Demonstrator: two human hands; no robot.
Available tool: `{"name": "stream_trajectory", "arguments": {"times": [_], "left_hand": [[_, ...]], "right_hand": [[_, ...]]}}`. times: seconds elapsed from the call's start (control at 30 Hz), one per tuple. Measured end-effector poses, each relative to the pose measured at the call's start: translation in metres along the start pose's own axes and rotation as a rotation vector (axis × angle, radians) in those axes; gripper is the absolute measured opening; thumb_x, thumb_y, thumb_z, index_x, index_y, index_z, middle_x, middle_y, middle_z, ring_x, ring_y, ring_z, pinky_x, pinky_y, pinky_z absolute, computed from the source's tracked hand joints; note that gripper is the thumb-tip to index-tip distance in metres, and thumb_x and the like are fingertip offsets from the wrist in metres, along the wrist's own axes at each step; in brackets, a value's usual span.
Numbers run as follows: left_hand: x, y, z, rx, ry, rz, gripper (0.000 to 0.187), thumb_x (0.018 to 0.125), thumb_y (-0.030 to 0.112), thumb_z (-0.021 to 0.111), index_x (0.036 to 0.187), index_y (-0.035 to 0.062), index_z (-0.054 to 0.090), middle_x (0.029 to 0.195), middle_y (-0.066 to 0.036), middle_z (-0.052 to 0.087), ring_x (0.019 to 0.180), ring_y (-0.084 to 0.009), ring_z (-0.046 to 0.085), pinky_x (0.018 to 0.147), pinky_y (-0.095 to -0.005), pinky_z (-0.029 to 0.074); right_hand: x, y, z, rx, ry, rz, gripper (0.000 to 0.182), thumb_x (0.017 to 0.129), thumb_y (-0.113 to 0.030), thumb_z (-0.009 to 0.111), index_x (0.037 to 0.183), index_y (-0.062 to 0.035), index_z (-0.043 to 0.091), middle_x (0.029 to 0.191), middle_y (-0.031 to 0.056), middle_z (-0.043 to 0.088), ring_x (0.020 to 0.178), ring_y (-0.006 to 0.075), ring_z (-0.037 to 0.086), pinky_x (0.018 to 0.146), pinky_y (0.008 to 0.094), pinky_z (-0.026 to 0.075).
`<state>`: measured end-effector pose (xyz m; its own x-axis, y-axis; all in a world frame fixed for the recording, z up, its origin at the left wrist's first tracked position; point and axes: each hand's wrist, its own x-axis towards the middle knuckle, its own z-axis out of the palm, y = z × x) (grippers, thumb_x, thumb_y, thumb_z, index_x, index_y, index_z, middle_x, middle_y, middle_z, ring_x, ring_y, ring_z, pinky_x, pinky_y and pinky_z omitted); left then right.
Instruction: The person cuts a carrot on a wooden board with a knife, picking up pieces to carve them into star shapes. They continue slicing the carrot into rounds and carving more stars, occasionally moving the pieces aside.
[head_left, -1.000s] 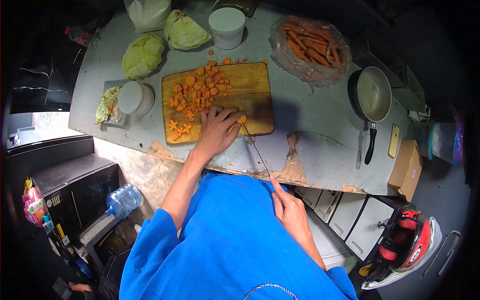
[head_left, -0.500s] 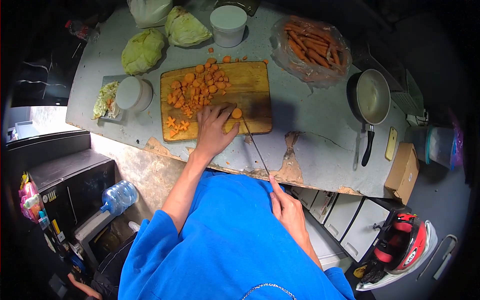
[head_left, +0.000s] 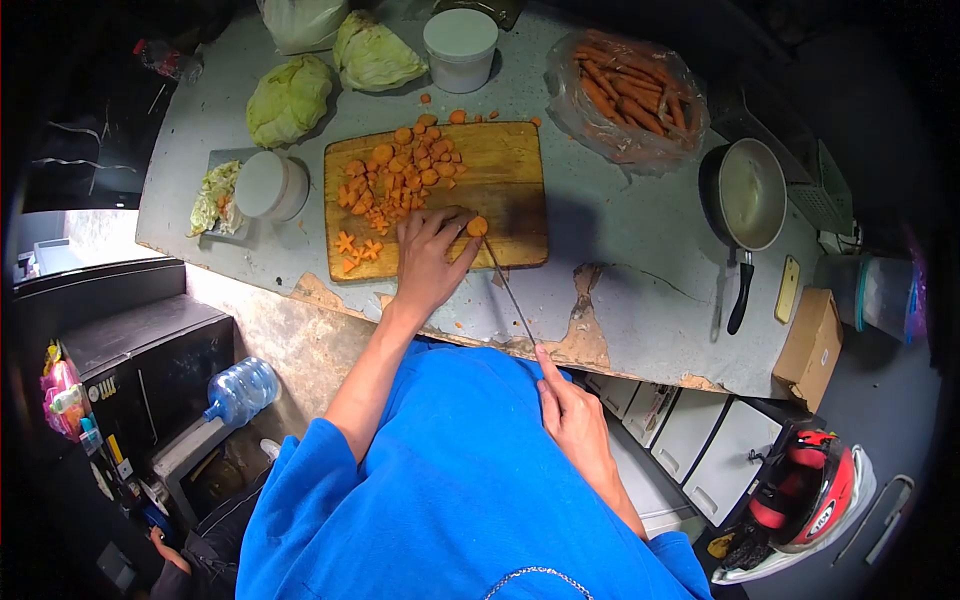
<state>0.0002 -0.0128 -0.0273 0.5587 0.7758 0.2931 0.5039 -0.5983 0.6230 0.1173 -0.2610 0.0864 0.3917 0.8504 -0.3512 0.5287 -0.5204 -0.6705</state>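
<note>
On the wooden cutting board [head_left: 510, 190], my left hand [head_left: 432, 258] has its fingers curled round a piece of carrot [head_left: 477, 227], whose round cut face shows at the fingertips. My right hand [head_left: 575, 410] grips the handle end of a thin knife [head_left: 512, 292] near the table's front edge. The blade reaches up to the carrot's right side. Chopped carrot pieces [head_left: 410, 170] lie heaped behind my left hand, with cross-shaped pieces [head_left: 372, 249] to its left.
Behind the board are cabbages [head_left: 288, 100], a lidded white tub [head_left: 460, 50] and a bag of carrots [head_left: 635, 95]. Another tub [head_left: 270, 186] stands left. A pan [head_left: 752, 195] and cardboard box [head_left: 808, 350] are right. Another person's arm [head_left: 168, 550] shows lower left.
The view has shifted slightly, moving the table items a little to the right. At lower left, the other person's arm has moved up. My hands hold nearly the same pose.
</note>
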Motion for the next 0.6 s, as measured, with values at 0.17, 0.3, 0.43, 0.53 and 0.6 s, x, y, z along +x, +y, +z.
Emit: {"name": "stream_trajectory", "arguments": {"times": [0.17,0.3,0.43,0.53,0.6], "left_hand": [[-0.0002,-0.0023,0.0017,0.0,0.015,0.022,0.032,0.088,0.021,0.079,0.116,0.0075,0.076,0.12,-0.009,0.071,0.113,-0.0307,0.058,0.102,-0.0444,0.039],[-0.0001,-0.0005,0.0013,0.007,0.021,0.009,0.032,0.088,0.022,0.08,0.116,0.0074,0.077,0.12,-0.008,0.072,0.112,-0.0308,0.057,0.102,-0.0441,0.04],[0.0001,-0.0001,0.001,0.001,0.024,0.008,0.032,0.088,0.022,0.08,0.115,0.0074,0.077,0.12,-0.008,0.072,0.111,-0.0308,0.057,0.101,-0.0439,0.04],[0.0006,0.0008,0.0005,-0.003,0.021,0.003,0.031,0.088,0.022,0.08,0.115,0.0075,0.077,0.12,-0.008,0.072,0.111,-0.0308,0.057,0.101,-0.0439,0.04],[0.0005,-0.0002,0.0008,-0.004,0.019,0.004,0.031,0.088,0.022,0.08,0.115,0.0075,0.077,0.12,-0.008,0.072,0.111,-0.0308,0.057,0.101,-0.044,0.04]], "right_hand": [[0.0003,-0.0031,-0.002,-0.003,-0.014,0.018,0.053,0.102,-0.012,0.062,0.153,-0.0217,0.053,0.08,0.0227,0.067,0.072,0.0416,0.068,0.07,0.0497,0.054],[0.0002,-0.0028,-0.0008,0.007,-0.002,0.007,0.054,0.102,-0.012,0.062,0.154,-0.0218,0.052,0.081,0.0235,0.067,0.073,0.0423,0.068,0.07,0.05,0.054],[0.0008,-0.0039,-0.0015,-0.002,-0.012,0.02,0.054,0.103,-0.012,0.061,0.154,-0.022,0.052,0.081,0.0241,0.067,0.073,0.0428,0.068,0.07,0.0501,0.054],[0.0015,-0.0057,-0.0024,-0.008,-0.022,0.027,0.053,0.103,-0.013,0.061,0.154,-0.0223,0.052,0.081,0.0244,0.067,0.074,0.0431,0.068,0.07,0.0506,0.054],[0.002,-0.0065,-0.0029,-0.016,-0.023,0.026,0.053,0.103,-0.013,0.061,0.154,-0.0225,0.052,0.081,0.0243,0.067,0.074,0.0429,0.069,0.07,0.051,0.053]]}}
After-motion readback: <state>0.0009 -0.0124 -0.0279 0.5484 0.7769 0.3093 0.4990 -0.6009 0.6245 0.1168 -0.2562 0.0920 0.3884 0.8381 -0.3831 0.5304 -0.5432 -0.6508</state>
